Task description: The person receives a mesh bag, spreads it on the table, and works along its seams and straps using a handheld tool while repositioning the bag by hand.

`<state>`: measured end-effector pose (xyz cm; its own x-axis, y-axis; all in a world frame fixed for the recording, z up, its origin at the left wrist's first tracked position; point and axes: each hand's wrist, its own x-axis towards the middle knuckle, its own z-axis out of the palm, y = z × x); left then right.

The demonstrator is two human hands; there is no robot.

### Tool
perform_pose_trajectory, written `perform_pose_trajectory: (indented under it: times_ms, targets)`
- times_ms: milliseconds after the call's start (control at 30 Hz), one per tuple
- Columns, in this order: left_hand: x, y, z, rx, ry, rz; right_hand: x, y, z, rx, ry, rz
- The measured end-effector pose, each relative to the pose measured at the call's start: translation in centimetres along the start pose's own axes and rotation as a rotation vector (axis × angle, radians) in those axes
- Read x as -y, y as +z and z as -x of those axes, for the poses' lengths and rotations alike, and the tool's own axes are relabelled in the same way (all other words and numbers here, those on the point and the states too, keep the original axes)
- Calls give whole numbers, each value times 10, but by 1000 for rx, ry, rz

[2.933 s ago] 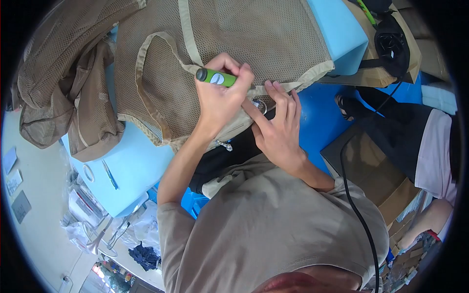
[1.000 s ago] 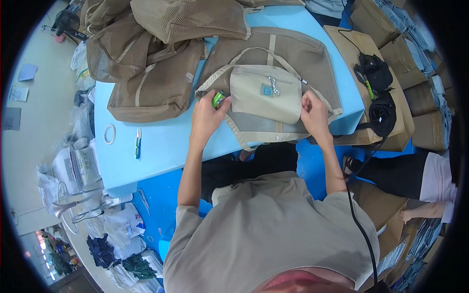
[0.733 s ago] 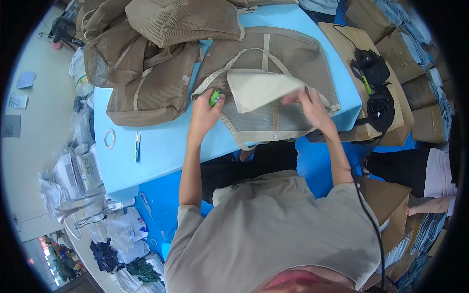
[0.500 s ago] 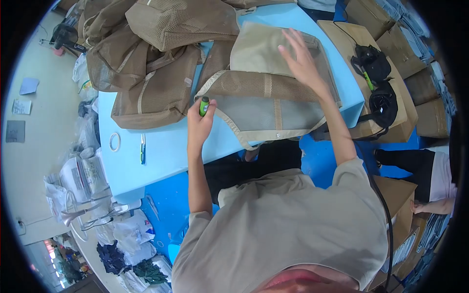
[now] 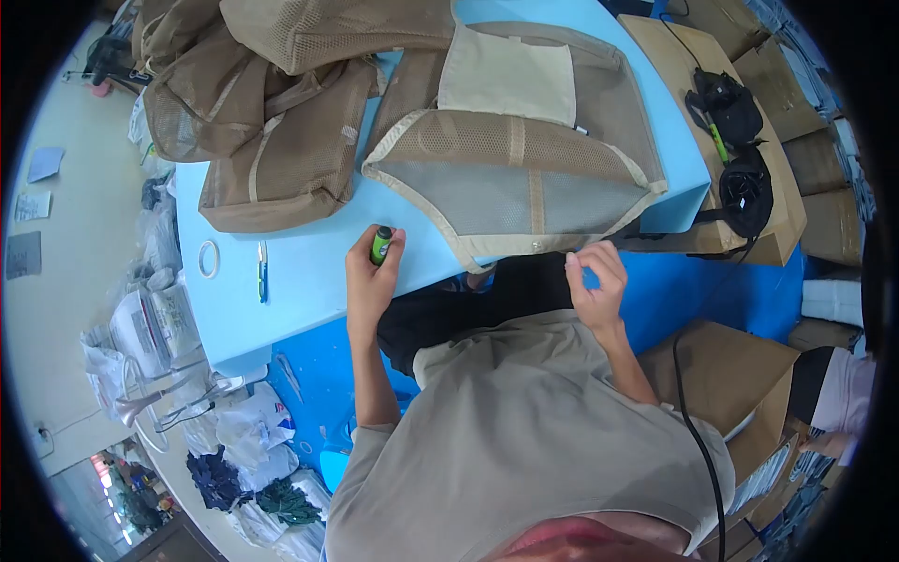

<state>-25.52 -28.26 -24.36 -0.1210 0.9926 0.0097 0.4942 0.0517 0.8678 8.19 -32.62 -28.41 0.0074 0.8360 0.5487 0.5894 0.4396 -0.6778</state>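
Note:
My left hand (image 5: pixel 372 272) is wrapped round a short green marker-like tool (image 5: pixel 380 245) with a dark end, just left of the mesh bag's front edge. A brown mesh bag (image 5: pixel 468 140) lies spread on the light blue table (image 5: pixel 309 272), its grey inner mesh (image 5: pixel 468 197) showing toward me. The beige pouch panel (image 5: pixel 506 80) is folded away from me at the bag's far side. Near the bag's front edge, my right hand (image 5: pixel 596 276) has curled fingers, and whether they pinch anything is too small to tell.
More brown mesh bags (image 5: pixel 281 173) are piled at the left. A white ring (image 5: pixel 209 259) and a blue pen-like tool (image 5: pixel 263 273) lie on the table. Black pouches (image 5: pixel 744 192) rest on cardboard at the right. A person's arm (image 5: pixel 829 444) shows at the lower right.
The beige panel was flipped from the near side to the far side, exposing the grey mesh. My right hand let go of it and came back toward me; my left hand moved slightly nearer.

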Motion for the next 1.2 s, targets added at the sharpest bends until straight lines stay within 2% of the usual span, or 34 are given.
perform_pose_trajectory:
  times_ms: [100, 167, 200, 233, 300, 333, 367, 433, 567, 600, 700, 833, 900, 967, 1033, 1200]
  targets:
    - [-6, 2, -6, -38, 50, 62, 0, 2, 11, -45, 112, -33]
    - [-7, 1, -10, 3, -121, 250, 4, 5, 8, -36, 27, -56]
    - [-2, -3, -14, 69, -154, 327, 7, 9, 3, -23, -5, -68]
    - [1, -2, -15, 69, -162, 327, 12, 14, -1, -7, -37, -79]
    - [-11, 1, -16, 69, -181, 537, 19, 27, -7, 53, -71, -125]
    - [0, 7, -18, 78, -106, 623, 22, 36, -9, 81, -101, -136]
    - [3, 14, -19, 68, -115, 622, 23, 44, -11, 109, -134, -148]
    - [4, 29, -21, -35, -40, 800, 24, 60, -16, 133, -169, -154]
    - [19, 36, -21, 19, -83, 611, 24, 83, -22, 165, -215, -110]
    - [17, 41, -18, -33, -93, 553, 21, 86, -20, 227, -218, -106]
    - [12, 55, -15, -104, -23, 504, 25, 95, -13, 263, -223, -40]
    - [8, 62, -11, -72, 25, 538, 19, 98, -6, 296, -229, 2]
    - [7, 62, -7, -50, -33, 497, 19, 99, -5, 291, -222, 21]
    - [10, 64, -8, -79, 83, 453, 19, 102, -6, 283, -212, 15]
    - [8, 66, -8, -91, 48, 467, 19, 102, -4, 287, -194, 11]
    - [21, 66, -9, -100, 127, 401, 18, 101, -6, 294, -198, 7]
